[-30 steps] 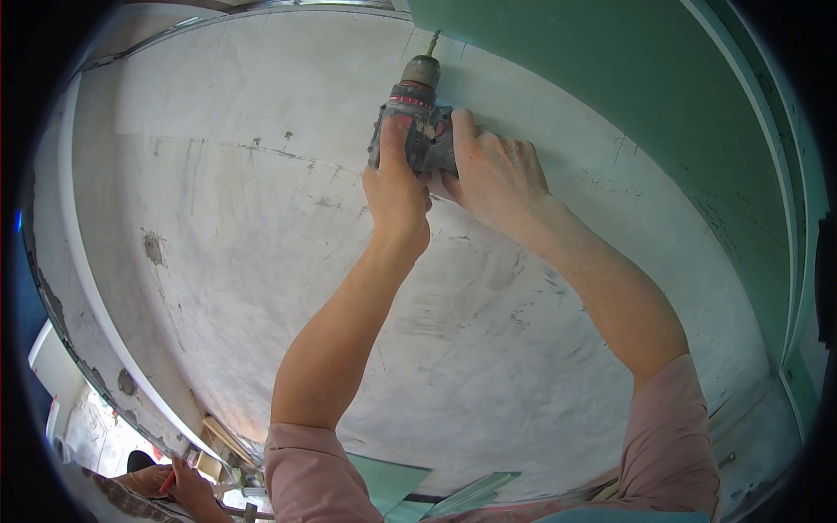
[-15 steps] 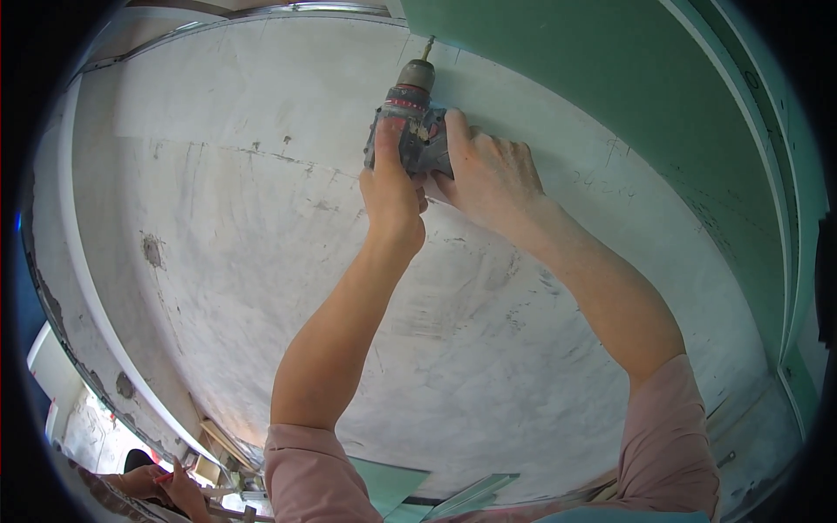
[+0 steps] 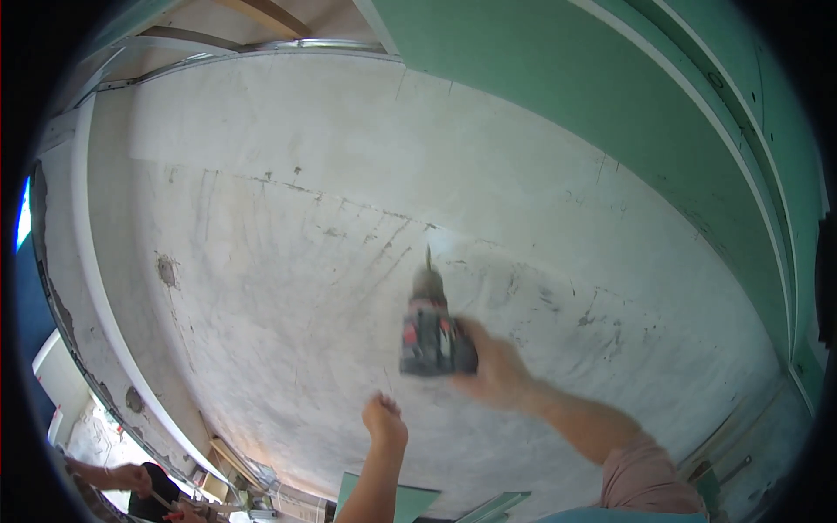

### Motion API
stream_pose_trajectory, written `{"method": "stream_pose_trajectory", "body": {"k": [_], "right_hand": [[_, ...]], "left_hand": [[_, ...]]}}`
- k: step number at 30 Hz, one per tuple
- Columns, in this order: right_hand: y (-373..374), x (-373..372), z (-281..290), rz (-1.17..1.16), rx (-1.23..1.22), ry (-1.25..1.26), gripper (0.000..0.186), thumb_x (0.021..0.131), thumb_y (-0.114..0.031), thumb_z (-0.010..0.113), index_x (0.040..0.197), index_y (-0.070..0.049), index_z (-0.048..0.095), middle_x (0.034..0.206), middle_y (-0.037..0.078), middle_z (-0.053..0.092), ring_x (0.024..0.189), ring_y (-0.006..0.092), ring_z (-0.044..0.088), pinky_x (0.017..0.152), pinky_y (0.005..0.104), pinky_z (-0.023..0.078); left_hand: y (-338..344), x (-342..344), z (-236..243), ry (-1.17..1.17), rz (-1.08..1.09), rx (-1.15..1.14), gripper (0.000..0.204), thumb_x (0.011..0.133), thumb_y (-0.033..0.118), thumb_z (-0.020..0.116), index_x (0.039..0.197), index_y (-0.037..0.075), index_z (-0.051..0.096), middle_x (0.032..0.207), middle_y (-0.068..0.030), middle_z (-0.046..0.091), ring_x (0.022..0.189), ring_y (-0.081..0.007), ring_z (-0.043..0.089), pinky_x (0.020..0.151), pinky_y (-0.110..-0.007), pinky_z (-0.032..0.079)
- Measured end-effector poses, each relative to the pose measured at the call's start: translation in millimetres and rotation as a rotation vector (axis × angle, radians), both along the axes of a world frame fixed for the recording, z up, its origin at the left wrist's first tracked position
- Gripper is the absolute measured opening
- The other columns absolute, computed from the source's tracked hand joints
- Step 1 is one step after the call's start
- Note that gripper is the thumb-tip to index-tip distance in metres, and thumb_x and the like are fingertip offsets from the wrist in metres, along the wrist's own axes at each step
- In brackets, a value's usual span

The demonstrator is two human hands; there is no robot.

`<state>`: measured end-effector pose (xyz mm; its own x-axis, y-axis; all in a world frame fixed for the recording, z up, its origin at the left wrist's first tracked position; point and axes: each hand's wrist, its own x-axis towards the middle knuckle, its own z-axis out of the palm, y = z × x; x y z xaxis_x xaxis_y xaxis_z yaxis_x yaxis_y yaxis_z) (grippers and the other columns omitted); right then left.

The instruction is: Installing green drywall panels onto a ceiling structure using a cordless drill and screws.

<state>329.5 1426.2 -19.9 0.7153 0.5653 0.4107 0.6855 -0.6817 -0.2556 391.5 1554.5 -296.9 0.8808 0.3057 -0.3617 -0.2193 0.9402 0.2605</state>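
Observation:
My right hand point(image 3: 497, 362) grips a cordless drill point(image 3: 425, 336), dark grey with red parts, by its handle. It is held out in front of the pale plastered wall point(image 3: 288, 288), its chuck and thin bit point(image 3: 428, 257) pointing up, with a small patch of light on the wall by the tip. Drill and hand are blurred by motion. Lower and to the left, apart from the drill, my left hand point(image 3: 385, 420) is closed with its fingers curled in. What it holds, if anything, is hidden.
Green board point(image 3: 558, 87) covers the upper right, meeting the wall's top. Metal track point(image 3: 340, 45) and a wooden batten point(image 3: 266, 16) run overhead. Another person's hands point(image 3: 131, 478) are at lower left. Green board offcuts point(image 3: 397, 497) and timber strips point(image 3: 234, 462) lie below.
The drill has come down from the board's edge in my right hand. My left hand has let go of it and dropped lower. The view has tilted slightly upward.

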Motion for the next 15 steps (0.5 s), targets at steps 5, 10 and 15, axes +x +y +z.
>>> {"method": "stream_pose_trajectory", "body": {"k": [5, 10, 15], "right_hand": [[-63, -47, -114, 0.110, 0.359, 0.717, 0.058, 0.081, -0.019, 0.077, 0.129, -0.002, 0.048, 0.086, 0.005, 0.062, 0.073, 0.0115, 0.056, 0.068, 0.0295, 0.048], [-123, -70, -172, -0.015, 0.459, 1.162, 0.037, 0.083, -0.019, 0.075, 0.111, -0.003, 0.058, 0.084, 0.005, 0.066, 0.075, 0.0131, 0.063, 0.071, 0.0295, 0.050], [-179, -87, -199, 0.091, 0.484, 1.343, 0.039, 0.083, -0.032, 0.075, 0.105, -0.005, 0.055, 0.080, 0.002, 0.062, 0.077, 0.0110, 0.060, 0.080, 0.0326, 0.047]], "left_hand": [[-51, -43, -78, -0.194, -0.329, -0.084, 0.023, 0.092, -0.006, 0.050, 0.114, -0.006, 0.048, 0.090, -0.0093, 0.052, 0.078, -0.0175, 0.053, 0.066, -0.026, 0.045], [-83, -87, -33, 0.025, -0.327, -0.047, 0.018, 0.094, 0.001, 0.056, 0.110, -0.004, 0.051, 0.088, -0.0092, 0.055, 0.074, -0.0172, 0.054, 0.063, -0.026, 0.047], [-118, -106, -60, 0.025, -0.427, -0.019, 0.015, 0.095, 0.016, 0.062, 0.088, 0.006, 0.055, 0.065, -0.0009, 0.050, 0.052, -0.0116, 0.045, 0.046, -0.025, 0.035]]}}
